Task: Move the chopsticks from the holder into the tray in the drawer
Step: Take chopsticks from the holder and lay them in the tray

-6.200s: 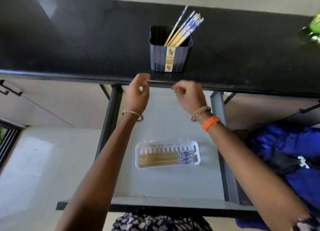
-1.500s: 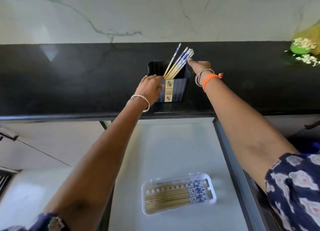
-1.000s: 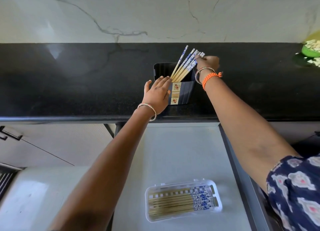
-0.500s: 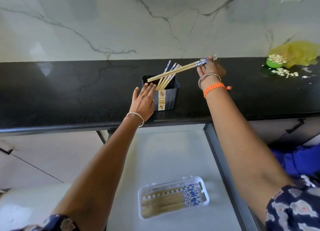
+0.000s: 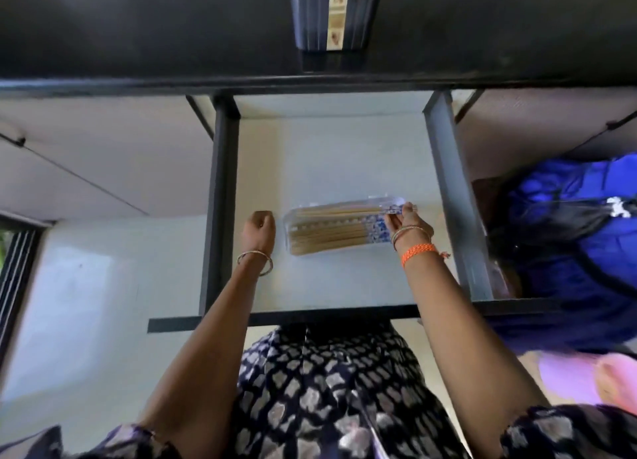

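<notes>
Across the top of the view ran a black table [image 5: 138, 27], and at twelve o'clock on it stood the dark ribbed holder [image 5: 332, 14], its rim cut off by the frame, so whether any chopsticks remained in it could not be told. Below the table's front edge an open drawer [image 5: 327, 155] reached toward the person, with a pale floor and dark side rails at nine and three o'clock. Outside the right rail, at three o'clock, sat a blue bag [image 5: 568, 238].

Near the drawer's centre lay a clear plastic tray [image 5: 344, 227], its long sides running from nine to three o'clock, probably so chopsticks could lie flat along it. A row of chopsticks [image 5: 327, 238] already filled its near half.

At the tray's three o'clock end, the right hand [image 5: 408, 224] pinched the patterned blue ends of a pair of chopsticks [image 5: 337, 211], which lay along the far side of the tray, low over it or just touching; which one was unclear. Holding them by one end seemingly allowed the tips to lie parallel with the rest.

The left hand [image 5: 259, 227] sat just beside the tray's nine o'clock end, fingers loosely curled, holding nothing, perhaps ready to steady it.

Bare drawer floor lay beyond the tray toward twelve o'clock and before it toward six, leaving room for both hands to withdraw.
</notes>
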### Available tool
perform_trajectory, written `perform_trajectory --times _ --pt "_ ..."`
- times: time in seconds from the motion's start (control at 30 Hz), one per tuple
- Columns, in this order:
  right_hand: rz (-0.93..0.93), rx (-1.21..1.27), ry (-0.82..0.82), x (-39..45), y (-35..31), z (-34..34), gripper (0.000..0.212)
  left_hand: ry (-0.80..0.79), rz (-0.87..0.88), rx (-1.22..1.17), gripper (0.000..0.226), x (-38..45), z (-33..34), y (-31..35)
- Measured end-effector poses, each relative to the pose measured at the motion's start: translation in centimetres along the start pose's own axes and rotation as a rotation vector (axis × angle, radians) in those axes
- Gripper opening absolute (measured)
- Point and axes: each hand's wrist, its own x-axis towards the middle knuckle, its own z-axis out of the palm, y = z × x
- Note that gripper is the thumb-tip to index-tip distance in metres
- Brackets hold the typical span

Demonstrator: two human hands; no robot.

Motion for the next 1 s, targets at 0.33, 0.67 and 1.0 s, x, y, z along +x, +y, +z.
perform_trajectory --times 0.33,0.67,1.0 --pt "-0.080 -0.207 0.056 1.2 2.2 0.7 0.027 -0.207 0.100 0.183 0.021 -1.8 0.4 -1.8" --pt "-0.091 -0.415 -0.032 0.7 2.9 2.1 0.045 -0.228 0.130 0.196 0.021 -1.5 0.5 -2.1" --pt "-0.046 -0.505 -0.211 -1.6 2.9 3.5 0.031 -0.089 0.093 0.015 0.027 -1.0 0.6 0.0"
